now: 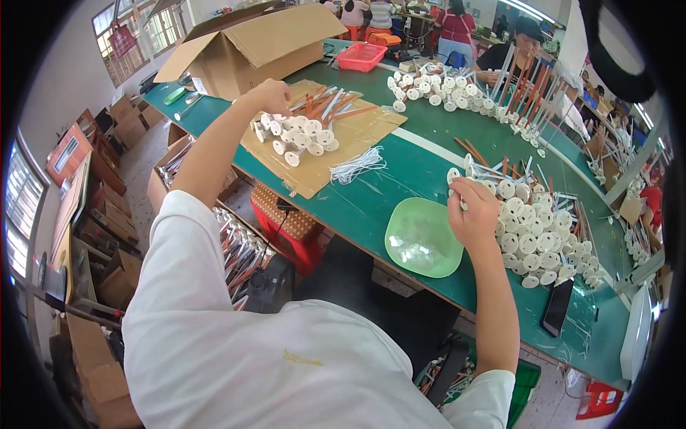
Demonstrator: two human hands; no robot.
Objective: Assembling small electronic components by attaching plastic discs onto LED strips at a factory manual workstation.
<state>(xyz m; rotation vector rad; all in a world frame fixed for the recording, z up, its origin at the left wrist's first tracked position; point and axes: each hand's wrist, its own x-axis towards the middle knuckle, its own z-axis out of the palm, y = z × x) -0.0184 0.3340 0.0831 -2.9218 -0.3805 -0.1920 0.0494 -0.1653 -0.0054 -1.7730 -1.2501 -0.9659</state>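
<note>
My right hand [473,207] is closed at the near-left edge of a large heap of white round-headed pieces [527,243] with white and orange-brown strips. Its fingers pinch a white disc-ended piece [453,174]. Over to the left, my left hand [270,95] reaches above a smaller pile of the same white discs [300,134], its fingers bent downward; what they hold, if anything, is hidden. That pile lies on a flat cardboard sheet [314,175], strips pointing away. A green translucent bowl [424,239] with small clear items inside stands just left of my right hand.
White ties [359,165] lie in a bundle by the cardboard sheet. A large open carton [264,50] and a red basket [361,56] stand at the back. A black phone [557,307] rests near the right edge. Across the green table [429,171], a person [525,50] sits behind more pieces.
</note>
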